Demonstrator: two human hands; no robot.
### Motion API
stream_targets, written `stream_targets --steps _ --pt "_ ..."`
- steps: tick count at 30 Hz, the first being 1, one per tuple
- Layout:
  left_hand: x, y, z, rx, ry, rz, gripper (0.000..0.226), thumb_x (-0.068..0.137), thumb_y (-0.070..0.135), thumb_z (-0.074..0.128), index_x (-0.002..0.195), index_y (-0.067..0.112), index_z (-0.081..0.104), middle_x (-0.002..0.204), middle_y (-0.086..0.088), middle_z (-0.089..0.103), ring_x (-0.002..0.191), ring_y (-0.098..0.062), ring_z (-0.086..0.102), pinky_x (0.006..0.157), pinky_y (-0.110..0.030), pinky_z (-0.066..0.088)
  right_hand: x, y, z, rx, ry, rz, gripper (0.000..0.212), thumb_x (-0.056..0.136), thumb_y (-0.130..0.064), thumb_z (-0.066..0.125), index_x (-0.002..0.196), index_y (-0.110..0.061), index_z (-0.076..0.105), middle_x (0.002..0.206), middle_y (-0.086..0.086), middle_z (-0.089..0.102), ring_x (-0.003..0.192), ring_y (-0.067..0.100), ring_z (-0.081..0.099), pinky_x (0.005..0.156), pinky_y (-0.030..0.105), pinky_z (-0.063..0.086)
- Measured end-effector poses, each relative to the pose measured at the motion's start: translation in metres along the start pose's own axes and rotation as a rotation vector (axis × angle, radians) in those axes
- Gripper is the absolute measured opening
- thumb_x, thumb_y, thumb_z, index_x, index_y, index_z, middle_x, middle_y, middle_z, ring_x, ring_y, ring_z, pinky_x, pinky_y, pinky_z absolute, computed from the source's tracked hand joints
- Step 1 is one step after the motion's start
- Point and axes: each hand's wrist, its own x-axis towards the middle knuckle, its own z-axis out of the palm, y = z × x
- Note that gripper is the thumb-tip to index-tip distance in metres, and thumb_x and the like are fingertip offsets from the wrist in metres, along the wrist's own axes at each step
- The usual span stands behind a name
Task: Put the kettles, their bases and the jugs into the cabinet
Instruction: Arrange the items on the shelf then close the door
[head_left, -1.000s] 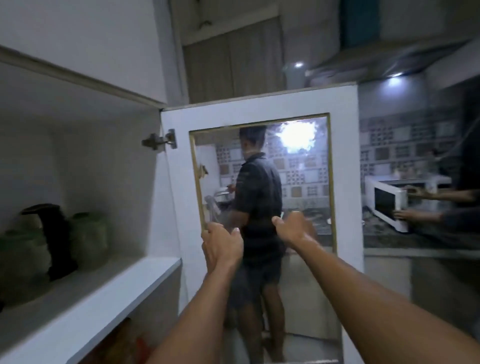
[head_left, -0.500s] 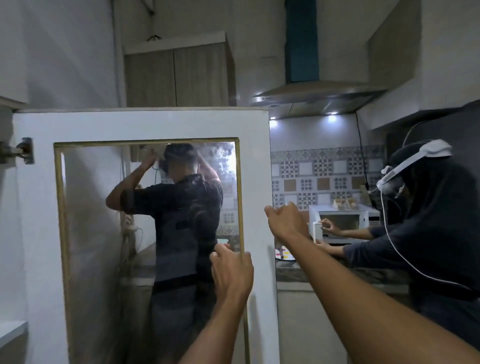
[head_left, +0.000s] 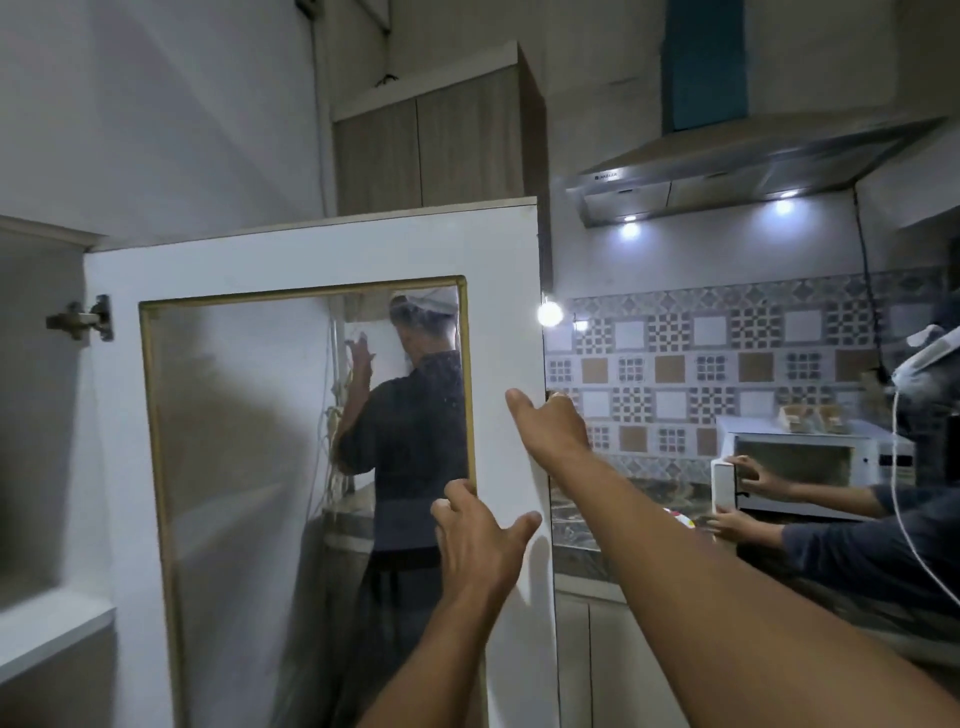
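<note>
Fingers of right hand now hook white glass-paned cabinet door edge, left hand spread on it; jugs gone from view; likely closing up.

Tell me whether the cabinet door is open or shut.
Open. The cabinet door stands swung out on its hinge, both hands at its free edge: left hand, right hand.

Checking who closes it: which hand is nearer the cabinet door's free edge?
Right hand: at the cabinet door edge. Left hand: lower, on its white frame beside the glass.
</note>
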Motion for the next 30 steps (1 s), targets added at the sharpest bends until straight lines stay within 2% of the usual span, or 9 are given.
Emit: stream_targets --steps 5,10,15,18,21,23,26,28,30 --pt "-0.048 0.02 -0.022 0.034 0.034 0.036 0.085 0.076 0.043 0.078 0.138 0.015 0.027 0.14 -0.009 0.032 0.125 -0.025 0.042 0.096 -0.03 0.043 -0.041 -0.011 -0.012 -0.004 -0.013 -0.039 0.061 0.097 -0.049 0.05 0.141 -0.007 0.047 0.142 0.015 0.056 0.125 0.037 0.057 0.105 0.046 0.047" --pt "-0.112 0.017 -0.057 0.061 0.05 0.042 0.088 0.073 0.039 0.08 0.137 0.015 0.026 0.138 -0.009 0.032 0.123 -0.025 0.041 0.1 -0.033 0.044 -0.119 -0.03 -0.024 -0.001 -0.002 -0.114 0.051 0.095 -0.049 0.052 0.127 -0.009 0.054 0.13 0.014 0.063 0.116 0.037 0.061 0.095 0.044 0.049" --pt "-0.177 -0.003 -0.108 0.079 0.229 -0.006 0.09 0.069 0.044 0.082 0.136 0.015 0.028 0.134 -0.009 0.034 0.123 -0.028 0.04 0.102 -0.037 0.044 -0.217 -0.063 -0.024 0.035 -0.096 -0.251 0.042 0.091 -0.05 0.055 0.111 -0.013 0.058 0.114 0.008 0.069 0.106 0.035 0.064 0.087 0.04 0.049" --pt "-0.208 -0.013 -0.151 0.078 0.422 -0.036 0.076 0.074 0.039 0.079 0.132 0.014 0.035 0.132 -0.007 0.039 0.119 -0.023 0.043 0.097 -0.031 0.046 -0.268 -0.086 -0.011 0.048 -0.196 -0.368 0.04 0.086 -0.05 0.057 0.107 -0.016 0.063 0.106 0.003 0.072 0.102 0.03 0.066 0.089 0.041 0.05" --pt "-0.231 -0.028 -0.208 0.105 0.533 -0.091 0.048 0.083 0.025 0.071 0.12 0.016 0.043 0.117 -0.004 0.046 0.102 -0.018 0.048 0.077 -0.026 0.041 -0.315 -0.116 0.012 0.092 -0.336 -0.461 0.036 0.082 -0.046 0.062 0.1 -0.014 0.06 0.088 0.0 0.067 0.083 0.025 0.064 0.071 0.036 0.052" --pt "-0.242 -0.041 -0.251 0.11 0.595 -0.136 0.033 0.082 0.018 0.068 0.105 0.019 0.044 0.104 -0.001 0.05 0.089 -0.016 0.049 0.071 -0.026 0.037 -0.342 -0.137 0.034 0.095 -0.41 -0.547 0.042 0.078 -0.05 0.066 0.096 -0.014 0.053 0.079 -0.001 0.057 0.077 0.024 0.061 0.068 0.041 0.054" --pt "-0.253 -0.067 -0.312 0.172 0.724 -0.183 0.025 0.08 0.017 0.068 0.093 0.02 0.046 0.093 -0.001 0.057 0.083 -0.018 0.05 0.07 -0.028 0.037 -0.378 -0.169 0.076 0.127 -0.56 -0.65 0.059 0.073 -0.057 0.071 0.106 -0.012 0.05 0.096 0.001 0.057 0.082 0.022 0.057 0.065 0.032 0.05" --pt "-0.258 -0.082 -0.349 0.222 0.818 -0.215 0.022 0.082 0.02 0.069 0.088 0.018 0.048 0.089 -0.004 0.06 0.082 -0.021 0.053 0.068 -0.028 0.036 -0.398 -0.188 0.106 0.11 -0.644 -0.689 0.072 0.069 -0.065 0.07 0.115 -0.014 0.049 0.118 0.009 0.055 0.099 0.03 0.06 0.079 0.04 0.054" --pt "-0.259 -0.093 -0.385 0.28 0.903 -0.271 0.02 0.084 0.025 0.069 0.087 0.015 0.052 0.091 -0.008 0.064 0.084 -0.026 0.058 0.067 -0.029 0.035 -0.415 -0.206 0.137 0.115 -0.71 -0.718 0.077 0.068 -0.07 0.068 0.119 -0.015 0.05 0.127 0.012 0.05 0.108 0.034 0.058 0.09 0.046 0.054"
